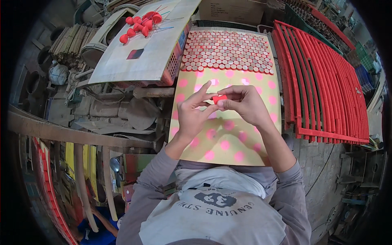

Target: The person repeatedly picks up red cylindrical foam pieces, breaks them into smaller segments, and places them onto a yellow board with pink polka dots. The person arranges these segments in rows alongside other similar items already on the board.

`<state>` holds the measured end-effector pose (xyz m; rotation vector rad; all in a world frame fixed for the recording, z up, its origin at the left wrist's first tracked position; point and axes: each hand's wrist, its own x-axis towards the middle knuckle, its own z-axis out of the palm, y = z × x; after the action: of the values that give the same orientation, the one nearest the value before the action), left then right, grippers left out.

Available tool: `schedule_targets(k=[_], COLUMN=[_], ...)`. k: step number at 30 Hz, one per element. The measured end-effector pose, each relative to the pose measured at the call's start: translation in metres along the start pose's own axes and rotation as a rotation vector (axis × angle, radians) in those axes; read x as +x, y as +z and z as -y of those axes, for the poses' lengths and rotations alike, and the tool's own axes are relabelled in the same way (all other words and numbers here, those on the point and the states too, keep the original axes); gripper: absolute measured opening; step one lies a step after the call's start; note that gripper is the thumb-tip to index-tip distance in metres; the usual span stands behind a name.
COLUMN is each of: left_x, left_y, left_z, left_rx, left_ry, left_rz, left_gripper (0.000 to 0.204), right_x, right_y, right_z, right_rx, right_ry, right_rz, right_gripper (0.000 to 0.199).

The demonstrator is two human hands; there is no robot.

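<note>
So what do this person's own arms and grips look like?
The left grip and right grip are bare hands, no gloves. The left sleeve and right sleeve are plain grey, wrinkled, and end well short of the hands. No watch or cable shows.

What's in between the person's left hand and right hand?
A small, bright-red piece is between the left hand and the right hand, at their fingertips. The head view shows it, above a yellow, pink-spotted board.
</note>
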<state>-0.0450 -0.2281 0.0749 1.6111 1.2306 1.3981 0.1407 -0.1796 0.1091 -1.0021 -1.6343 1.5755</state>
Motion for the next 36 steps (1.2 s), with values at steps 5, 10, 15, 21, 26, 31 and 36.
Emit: schedule_targets(k=[5,10,15,21,26,31,36], left_x=[0.000,0.006,0.015,0.030,0.051,0.074,0.082], left_y=[-0.005,-0.007,-0.024,-0.042,-0.036,-0.027,-0.023], left_z=[0.005,0.029,0.056,0.054,0.094,0.107,0.115], left_rx=[0.294,0.124,0.276,0.320,0.390,0.385,0.490], left_ry=[0.259,0.096,-0.009,-0.218,0.275,0.298,0.403], left_rz=[-0.131,-0.179,-0.117,0.145,0.131,0.235,0.204], left_gripper=[0.069,0.075,0.058,0.028,0.021,0.022,0.029], right_x=[0.012,0.049,0.116,0.159,0.136,0.127,0.132], right_y=[0.008,0.017,0.015,0.015,0.004,0.002,0.002], right_z=[0.003,-0.023,-0.043,-0.065,-0.060,-0.066,-0.077], right_rx=[0.084,-0.045,-0.742,-0.965,-0.810,-0.813,-0.811], right_ry=[0.017,-0.039,-0.064,-0.189,-0.167,-0.171,-0.308], right_rz=[0.016,-0.038,-0.268,-0.381,-0.381,-0.352,-0.383], right_gripper=[0.036,0.037,0.037,0.029,0.031,0.022,0.018])
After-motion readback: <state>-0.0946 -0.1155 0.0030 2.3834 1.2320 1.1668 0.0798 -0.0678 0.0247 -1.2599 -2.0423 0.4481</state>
